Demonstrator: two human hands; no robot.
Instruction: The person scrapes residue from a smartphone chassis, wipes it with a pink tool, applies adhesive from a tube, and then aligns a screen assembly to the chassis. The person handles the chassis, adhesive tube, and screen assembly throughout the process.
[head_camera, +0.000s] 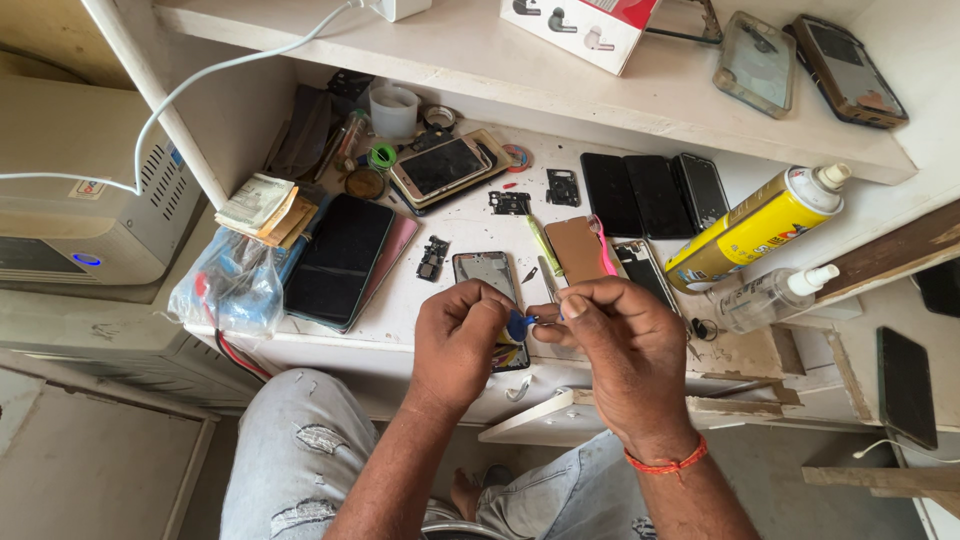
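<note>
I am pinching a small blue pick (516, 325) between my left hand (458, 340) and right hand (620, 350), both closed on it, above an opened phone (488, 272).

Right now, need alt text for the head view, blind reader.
Two bare hands, left hand and right hand, meet over a white workbench, pinching a small blue part between them. Phones, a yellow spray can and loose parts lie about.
</note>
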